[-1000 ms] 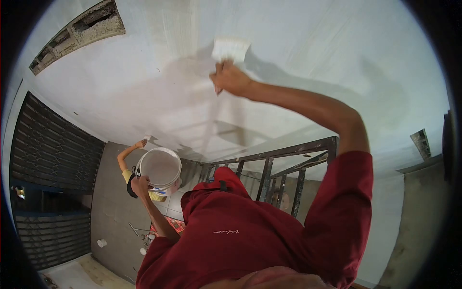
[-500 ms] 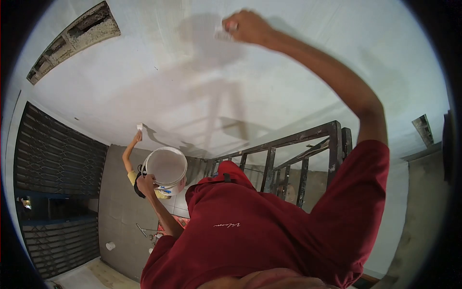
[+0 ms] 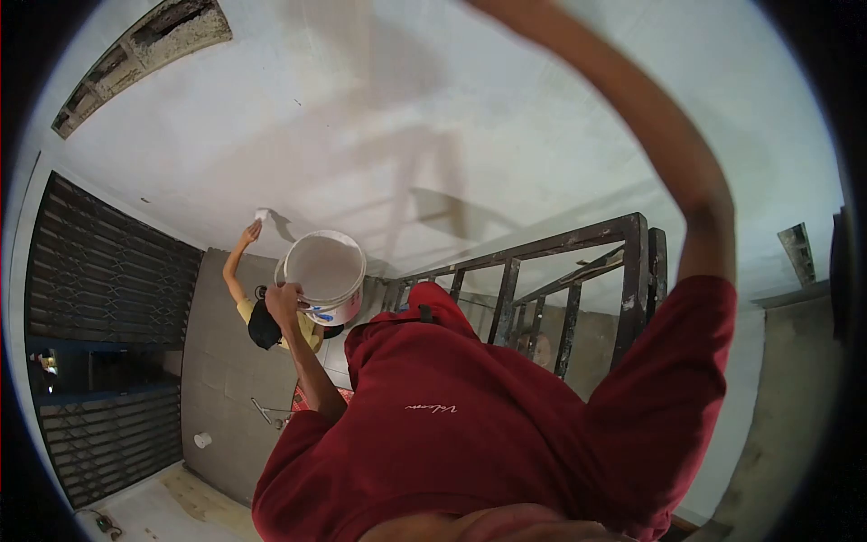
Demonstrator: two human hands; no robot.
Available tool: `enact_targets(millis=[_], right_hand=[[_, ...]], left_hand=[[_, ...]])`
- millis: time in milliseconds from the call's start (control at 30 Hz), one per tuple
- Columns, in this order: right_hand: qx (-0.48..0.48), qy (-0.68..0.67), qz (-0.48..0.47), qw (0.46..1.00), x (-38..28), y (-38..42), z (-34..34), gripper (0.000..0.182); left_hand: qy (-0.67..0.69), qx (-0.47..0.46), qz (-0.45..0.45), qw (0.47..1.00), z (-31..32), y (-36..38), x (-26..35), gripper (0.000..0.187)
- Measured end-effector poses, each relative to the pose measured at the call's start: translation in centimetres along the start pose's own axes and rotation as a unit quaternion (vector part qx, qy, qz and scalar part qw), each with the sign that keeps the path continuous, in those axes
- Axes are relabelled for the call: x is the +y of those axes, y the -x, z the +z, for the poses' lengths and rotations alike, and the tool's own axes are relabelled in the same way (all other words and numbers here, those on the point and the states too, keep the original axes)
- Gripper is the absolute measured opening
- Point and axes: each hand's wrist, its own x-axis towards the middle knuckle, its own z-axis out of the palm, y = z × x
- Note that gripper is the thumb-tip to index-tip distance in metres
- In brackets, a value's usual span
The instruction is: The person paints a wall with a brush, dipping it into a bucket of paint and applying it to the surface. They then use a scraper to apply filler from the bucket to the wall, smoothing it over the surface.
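Note:
My left hand is closed on the rim and handle side of a white plastic bucket, in front of my red shirt. The bucket is tilted so that its pale inside faces me. From the right, my bare right forearm reaches up along the white wall. It leaves the top edge of the view, so my right hand and whatever it holds are hidden.
A dark metal frame with bars stands at my right. Below left, a co-worker in a dark cap holds a white brush-like tool against the wall. A folding metal gate is at the left.
My right hand, which held a small whitish brush-like tool on the wall, has moved up out of view. The bucket sits slightly higher and farther right in view. The co-worker's head now shows.

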Motion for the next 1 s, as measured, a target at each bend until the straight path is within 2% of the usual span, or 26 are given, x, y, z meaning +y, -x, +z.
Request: enact_targets(millis=[33,67,100,133,167,200,233,267,367,467,533,567,633,667,700,733,767,833,933,1000], right_hand=[[0.018,0.026,-0.023,0.999,-2.9,2.4,3.2,0.010],[-0.012,-0.054,-0.073,0.996,-5.3,5.2,4.0,0.023],[-0.027,-0.011,-0.117,0.993,-8.0,7.3,4.5,0.033],[-0.068,-0.008,-0.119,0.991,-11.0,9.7,6.9,0.026],[-0.089,-0.014,-0.125,0.988,-13.5,12.0,7.6,0.030],[-0.133,-0.108,-0.152,0.974,-15.2,14.2,8.4,0.044],[-0.201,-0.125,-0.163,0.958,-17.1,16.2,9.5,0.042],[-0.210,-0.171,-0.164,0.949,-18.3,17.4,10.2,0.042],[-0.232,-0.316,-0.109,0.914,-21.7,17.3,12.7,0.030],[-0.312,-0.391,-0.012,0.866,-22.2,13.4,12.6,0.014],[-0.356,-0.431,0.110,0.821,-21.4,11.2,12.1,0.021],[-0.286,-0.438,0.135,0.842,-22.0,12.1,15.7,0.026],[-0.331,-0.420,0.172,0.827,-20.5,11.6,15.9,0.032],[-0.298,-0.477,0.246,0.789,-19.4,11.6,13.6,0.037],[-0.307,-0.521,0.263,0.752,-18.4,11.4,10.9,0.032],[-0.314,-0.562,0.281,0.711,-17.4,11.2,8.2,0.027],[-0.261,-0.628,0.341,0.649,-17.4,11.8,6.9,0.015],[-0.214,-0.714,0.370,0.554,-16.9,13.0,4.0,0.013],[-0.254,-0.778,0.351,0.456,-18.1,13.7,0.2,0.008],[-0.305,-0.771,0.341,0.443,-20.8,14.4,-0.6,0.007]], left_hand=[[0.000,0.006,0.006,1.000,0.4,0.1,0.2,0.022],[0.005,0.015,-0.011,1.000,0.5,1.2,1.8,0.022],[0.015,0.010,-0.015,1.000,0.4,1.4,1.9,0.023],[0.026,0.005,-0.018,0.999,0.4,1.4,2.0,0.024],[0.037,0.000,-0.021,0.999,0.4,1.4,2.1,0.026],[0.042,-0.006,-0.023,0.999,0.3,1.8,2.5,0.026],[0.046,-0.012,-0.024,0.999,0.2,2.2,3.2,0.026],[0.048,-0.019,-0.027,0.998,0.0,2.6,3.4,0.026],[0.076,0.009,-0.021,0.997,-0.1,2.7,3.1,0.025],[0.080,0.021,-0.006,0.997,-0.1,2.9,3.1,0.027],[0.087,0.027,0.009,0.996,0.2,2.8,3.3,0.030],[0.085,0.031,0.013,0.996,0.1,2.8,3.3,0.031],[0.095,0.016,0.063,0.993,0.0,3.1,3.4,0.034],[0.066,0.006,0.067,0.996,0.2,1.7,1.9,0.035],[0.046,0.027,0.091,0.994,0.2,2.5,2.8,0.036],[0.108,0.007,0.091,0.990,-0.1,3.3,3.6,0.037],[0.072,0.017,0.077,0.994,-0.2,3.3,4.6,0.037],[0.047,0.020,0.063,0.997,0.1,4.2,6.4,0.038],[0.052,0.004,0.060,0.997,0.5,4.6,7.9,0.041],[0.036,-0.014,0.059,0.998,0.7,5.0,8.5,0.041]])
